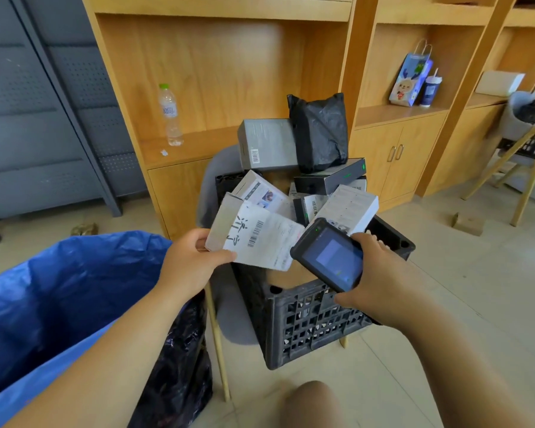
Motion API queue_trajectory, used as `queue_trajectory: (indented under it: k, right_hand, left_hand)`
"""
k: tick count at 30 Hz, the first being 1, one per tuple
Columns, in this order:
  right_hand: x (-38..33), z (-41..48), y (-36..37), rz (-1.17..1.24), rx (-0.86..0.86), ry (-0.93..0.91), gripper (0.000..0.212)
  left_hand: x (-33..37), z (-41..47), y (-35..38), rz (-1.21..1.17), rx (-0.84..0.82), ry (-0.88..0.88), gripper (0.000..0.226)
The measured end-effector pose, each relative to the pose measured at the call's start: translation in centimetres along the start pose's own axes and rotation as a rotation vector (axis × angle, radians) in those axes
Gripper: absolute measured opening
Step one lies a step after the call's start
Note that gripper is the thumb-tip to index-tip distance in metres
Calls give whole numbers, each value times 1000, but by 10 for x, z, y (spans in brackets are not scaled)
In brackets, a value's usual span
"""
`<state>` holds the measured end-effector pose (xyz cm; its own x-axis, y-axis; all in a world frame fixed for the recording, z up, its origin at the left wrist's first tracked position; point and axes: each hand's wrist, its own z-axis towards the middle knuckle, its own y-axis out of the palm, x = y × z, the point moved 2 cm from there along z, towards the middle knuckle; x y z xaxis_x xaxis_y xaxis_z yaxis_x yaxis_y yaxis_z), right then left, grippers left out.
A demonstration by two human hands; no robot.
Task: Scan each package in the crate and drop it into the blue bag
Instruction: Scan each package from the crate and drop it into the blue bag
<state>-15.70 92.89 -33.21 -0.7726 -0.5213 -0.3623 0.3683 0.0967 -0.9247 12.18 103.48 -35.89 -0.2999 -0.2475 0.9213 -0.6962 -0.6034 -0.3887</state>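
A black plastic crate (309, 322) stands on a grey chair, piled with several boxes and a black plastic-wrapped parcel (320, 131). My left hand (192, 261) grips a white package (257, 239) by its lower left corner, its shipping label and barcode facing up, above the crate's near left side. My right hand (377, 273) holds a black handheld scanner (329, 256) with a lit screen, its top end close to the package's right edge. The open blue bag (53, 304) sits at the lower left, beside the crate.
A black plastic bag (179, 366) hangs between the blue bag and the chair. Wooden shelving behind holds a water bottle (170, 115), a paper gift bag (410, 81) and a cup. Another chair (525, 143) stands at the right; my knee (312, 403) shows at the bottom.
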Motion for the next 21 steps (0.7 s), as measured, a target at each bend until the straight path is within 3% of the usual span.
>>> queue_trajectory:
  k: [7,21]
  right_hand:
    - [-29,6,3,-80,-44,-118,85]
    - [-50,3,3,-168,-28,-149,87]
  left_hand:
    - [-4,-15,-29,-9,226,89,40]
    - [-16,-25,-47,8,310,169,41]
